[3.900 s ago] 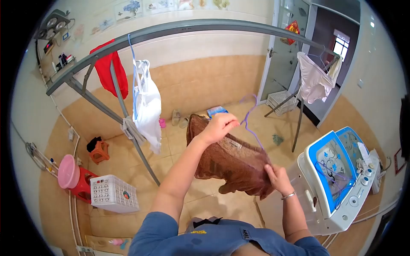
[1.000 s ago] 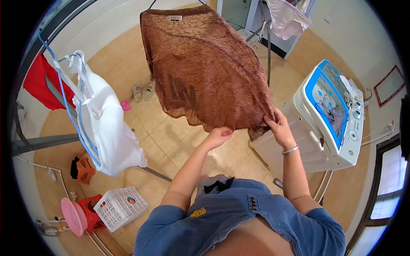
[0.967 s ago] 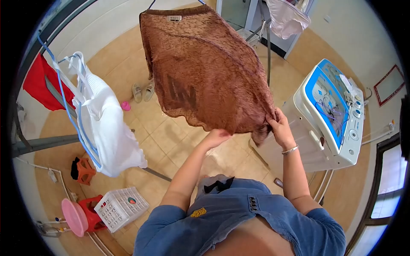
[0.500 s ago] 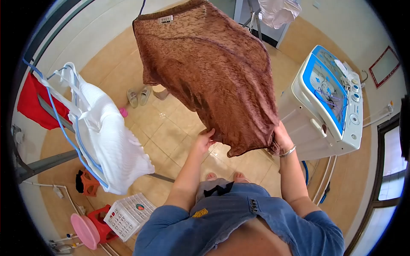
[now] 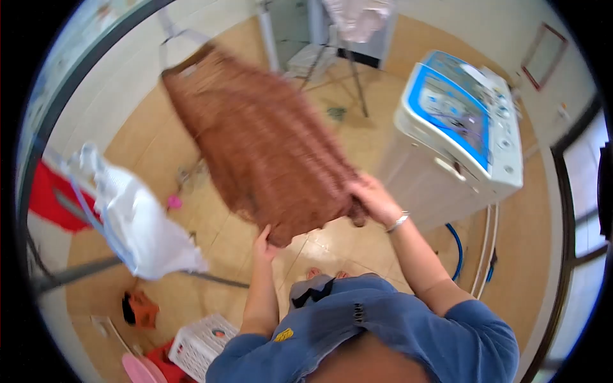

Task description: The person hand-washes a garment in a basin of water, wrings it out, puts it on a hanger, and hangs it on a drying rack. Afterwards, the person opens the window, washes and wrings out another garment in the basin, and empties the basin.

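Note:
A brown garment [image 5: 262, 134] hangs by its waistband from a hanger [image 5: 172, 32] at the upper left and slants down toward me, blurred by motion. My left hand [image 5: 265, 244] pinches its lower left edge. Farther right, my right hand [image 5: 375, 198], with a silver bracelet at the wrist, grips the lower right corner, where the cloth is bunched. The garment is stretched between the hanger and both hands. Left of it a white garment [image 5: 140, 220] hangs on a blue hanger, with a red cloth [image 5: 57, 198] behind it.
A washing machine [image 5: 440, 140] with a blue-rimmed lid stands at the right. A grey rack bar [image 5: 83, 70] curves along the upper left. At the lower left are a white basket [image 5: 201, 348], a pink basin [image 5: 142, 369] and an orange stool [image 5: 143, 309]. Pale clothing [image 5: 359, 18] hangs at the back.
Since the earliest frame the brown garment has gone from my hands onto the hanging hanger. In the last half second its lower edge and both hands have shifted left in view, and the cloth is pulled longer.

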Demonstrator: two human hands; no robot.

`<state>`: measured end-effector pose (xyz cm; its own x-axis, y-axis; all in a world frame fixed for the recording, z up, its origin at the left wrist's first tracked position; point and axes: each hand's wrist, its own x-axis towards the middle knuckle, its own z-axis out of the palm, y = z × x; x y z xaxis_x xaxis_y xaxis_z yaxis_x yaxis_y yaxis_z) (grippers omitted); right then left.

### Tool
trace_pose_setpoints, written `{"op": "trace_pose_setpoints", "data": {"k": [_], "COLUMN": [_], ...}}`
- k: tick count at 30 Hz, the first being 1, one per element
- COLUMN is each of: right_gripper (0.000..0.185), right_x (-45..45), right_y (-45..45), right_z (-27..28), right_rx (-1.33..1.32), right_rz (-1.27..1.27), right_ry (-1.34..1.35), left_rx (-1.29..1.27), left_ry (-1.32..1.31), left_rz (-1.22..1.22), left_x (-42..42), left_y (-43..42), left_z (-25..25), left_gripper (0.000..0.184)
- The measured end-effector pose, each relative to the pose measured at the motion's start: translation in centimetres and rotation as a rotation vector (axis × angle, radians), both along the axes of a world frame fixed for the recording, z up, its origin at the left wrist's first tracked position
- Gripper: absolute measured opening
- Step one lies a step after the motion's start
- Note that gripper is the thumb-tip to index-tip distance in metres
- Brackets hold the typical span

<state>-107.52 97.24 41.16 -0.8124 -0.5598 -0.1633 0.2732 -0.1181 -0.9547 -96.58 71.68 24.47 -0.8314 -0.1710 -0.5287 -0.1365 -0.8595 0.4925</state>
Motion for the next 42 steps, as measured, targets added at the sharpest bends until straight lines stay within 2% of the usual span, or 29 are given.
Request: {"op": "trace_pose_setpoints", "data": {"k": [2, 3, 5, 6, 7, 8, 9, 11, 12, 14, 16, 18, 19, 20, 21, 23, 24, 27, 32, 38, 42], "right_gripper": [0.028, 0.034, 0.041, 0.044, 0.047, 0.047, 0.045, 0.043, 0.043, 0.044, 0.046, 0.05, 0.052, 0.055, 0.055, 0.057, 0.057, 0.056, 0.054, 0.048, 0.045], "right_x": [2.2, 2.5, 3.8, 4.2, 4.7, 5.8, 7.0, 9.6, 10.8, 13.8, 18.3, 23.6, 26.5, 29.8, 33.7, 41.3, 45.0, 52.5, 58.2, 62.9, 64.9], "right_y": [0.3, 0.4, 0.9, 1.4, 2.3, 3.1, 4.0, 5.7, 6.7, 8.4, 9.4, 11.2, 11.6, 12.0, 11.6, 10.7, 9.3, 3.9, 1.4, 7.1, 12.4], "right_z": [3.8, 2.2, 0.9, -0.2, -1.2, -3.0, -4.1, -5.5, -6.3, -8.3, -10.8, -12.7, -13.7, -15.5, -21.3, -32.8, -33.7, -33.9, -36.3, -33.3, -29.6], "right_rx": [0.139, 0.034, 0.046, 0.108, 0.172, 0.271, 0.284, 0.336, 0.356, 0.548, 0.813, 0.848, 0.922, 0.99, 0.855, 0.573, 0.506, 0.422, 0.314, 0.344, 0.412], "right_rz": [0.173, 0.266, 0.302, 0.223, 0.242, 0.134, 0.131, 0.101, -0.012, -0.096, -0.361, -0.355, -0.303, -0.246, -0.254, -0.254, -0.333, -0.617, -0.928, -1.055, -1.111], "right_ry": [-0.083, -0.099, 0.098, 0.38, 0.405, 0.464, 0.423, 0.294, 0.292, 0.215, 0.184, 0.02, -0.089, -0.201, -0.187, -0.182, -0.257, -0.505, -0.597, -0.692, -0.724], "left_rx": [-0.057, -0.025, -0.039, -0.062, -0.096, -0.099, -0.144, -0.185, -0.22, -0.259, -0.2, -0.293, -0.702, -1.183, -1.333, -1.347, -1.34, -1.347, -1.383, -1.409, -1.387], "left_ry": [0.049, -0.02, 0.14, 0.162, 0.199, 0.274, 0.253, -0.049, -0.115, -0.27, -0.463, -0.543, -0.24, 0.04, 0.137, 0.277, 0.327, 0.448, 0.616, 0.815, 1.035], "left_rz": [0.035, -0.014, -0.066, -0.113, -0.163, -0.307, -0.336, -0.133, -0.182, -0.46, -0.89, -1.636, -1.861, -2.012, -2.167, -2.434, -2.522, -2.698, -2.918, -3.125, -3.165], "left_x": [-0.1, 0.4, 0.2, -0.1, 0.1, -0.1, -0.7, -0.8, -1.8, -4.7, -9.2, -8.1, -6.3, -2.7, -1.8, -0.8, -0.1, 2.3, 6.7, 12.2, 15.1], "left_y": [-2.0, -1.9, -3.4, -3.0, -2.2, -2.4, -1.1, 0.3, -1.1, -5.0, -6.5, -3.0, -0.4, 5.3, 8.0, 12.3, 14.2, 19.7, 27.5, 36.4, 41.7], "left_z": [-6.1, -4.7, -8.3, -8.1, -7.7, -8.3, -7.2, -6.8, -9.5, -18.2, -27.3, -25.4, -23.8, -16.0, -15.5, -16.6, -17.2, -18.0, -19.0, -20.1, -20.3], "left_gripper": [0.043, 0.044, 0.046, 0.048, 0.051, 0.052, 0.059, 0.063, 0.062, 0.061, 0.06, 0.053, 0.052, 0.052, 0.052, 0.051, 0.051, 0.05, 0.049, 0.047, 0.046]}}
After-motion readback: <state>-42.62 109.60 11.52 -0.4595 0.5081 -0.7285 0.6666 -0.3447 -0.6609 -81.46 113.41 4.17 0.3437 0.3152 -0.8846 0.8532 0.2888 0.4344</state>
